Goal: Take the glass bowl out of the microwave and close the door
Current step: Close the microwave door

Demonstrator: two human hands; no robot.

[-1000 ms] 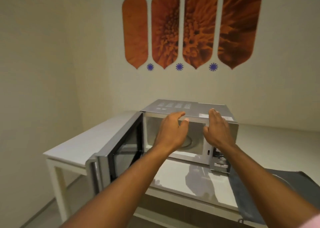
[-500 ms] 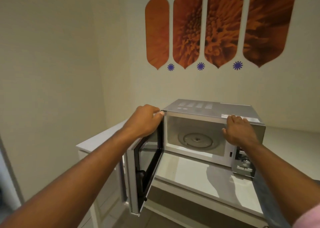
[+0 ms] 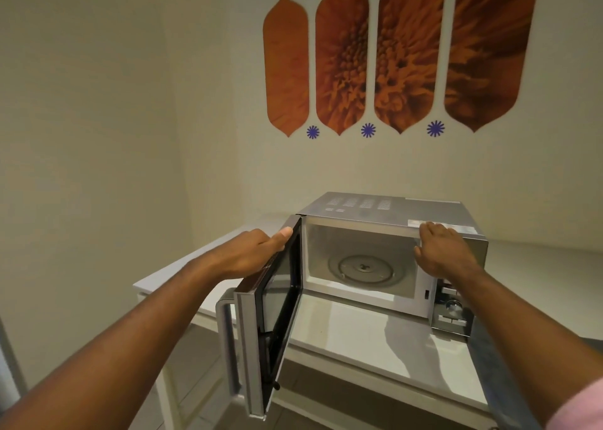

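A silver microwave (image 3: 385, 207) stands on a white table (image 3: 368, 335). Its door (image 3: 277, 302) hangs open toward me on the left hinge. My left hand (image 3: 251, 253) grips the door's top edge, thumb on the inner side. My right hand (image 3: 447, 253) rests flat against the microwave's upper right front corner, above the control panel (image 3: 452, 312). Inside the cavity only the round glass turntable (image 3: 365, 268) shows. No glass bowl is in view.
A grey cloth (image 3: 489, 361) lies on the table at the right, under my right forearm. The table's left end (image 3: 169, 279) reaches the side wall. Orange flower panels (image 3: 375, 57) hang on the back wall. Tiled floor (image 3: 195, 374) shows below the door.
Both hands left the cavity opening. My left hand went left and took hold of the door's top edge; my right hand settled on the upper right corner. The view shifted closer.
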